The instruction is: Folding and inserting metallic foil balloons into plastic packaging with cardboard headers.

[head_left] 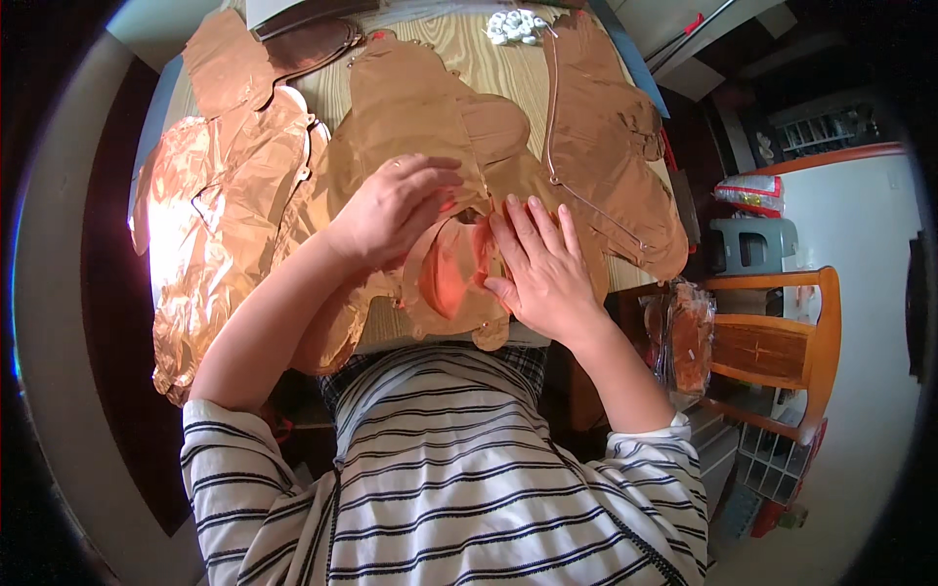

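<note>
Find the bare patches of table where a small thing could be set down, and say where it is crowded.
Bare wood shows at the far edge, between the middle foil balloon, the right foil balloon and the white pile. Crowded: near the left hand and right hand, foil overlaps everywhere.

balloon (445, 283) partly under right hand (547, 269)

Wooden chair (782, 342), grey stool (750, 244), white bits (518, 25) on table (489, 68)

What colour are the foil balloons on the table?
Shiny copper foil balloons, seen best in the head view.
</note>
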Demonstrator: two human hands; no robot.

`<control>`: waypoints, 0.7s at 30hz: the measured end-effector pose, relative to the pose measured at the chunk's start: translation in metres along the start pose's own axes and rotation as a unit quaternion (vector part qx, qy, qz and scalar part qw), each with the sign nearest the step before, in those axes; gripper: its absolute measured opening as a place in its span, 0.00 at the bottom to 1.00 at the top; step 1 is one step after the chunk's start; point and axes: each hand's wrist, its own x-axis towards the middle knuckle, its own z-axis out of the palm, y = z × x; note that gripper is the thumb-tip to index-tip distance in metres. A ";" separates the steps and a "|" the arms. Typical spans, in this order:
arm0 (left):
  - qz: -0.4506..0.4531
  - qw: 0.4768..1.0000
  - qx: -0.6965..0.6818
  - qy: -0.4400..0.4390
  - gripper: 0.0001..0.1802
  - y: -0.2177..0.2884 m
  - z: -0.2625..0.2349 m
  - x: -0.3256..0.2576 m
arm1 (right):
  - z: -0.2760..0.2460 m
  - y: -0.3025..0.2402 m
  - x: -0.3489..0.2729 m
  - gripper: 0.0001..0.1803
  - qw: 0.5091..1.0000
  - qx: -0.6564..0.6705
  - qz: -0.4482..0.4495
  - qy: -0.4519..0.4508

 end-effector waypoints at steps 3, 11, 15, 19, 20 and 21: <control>0.008 1.000 -0.016 -0.020 0.15 0.024 -0.009 0.015 | -0.001 -0.001 0.001 0.39 1.000 0.018 0.012 -0.004; 0.001 0.975 0.060 -0.214 0.26 0.034 -0.010 0.023 | -0.003 -0.001 0.002 0.39 1.000 0.015 0.019 -0.017; 0.000 0.978 0.062 -0.202 0.26 0.044 -0.021 0.036 | 0.000 0.002 0.000 0.39 1.000 0.017 0.009 -0.007; 0.002 0.982 0.088 -0.166 0.25 0.049 0.006 0.029 | 0.003 0.005 -0.001 0.40 1.000 0.001 -0.001 -0.010; 0.007 0.981 0.103 -0.163 0.25 0.046 0.013 0.025 | 0.002 0.004 -0.001 0.40 1.000 0.001 0.003 -0.015; 0.011 0.980 0.117 -0.160 0.25 0.042 0.019 0.021 | 0.000 0.004 0.000 0.41 1.000 0.002 0.007 -0.020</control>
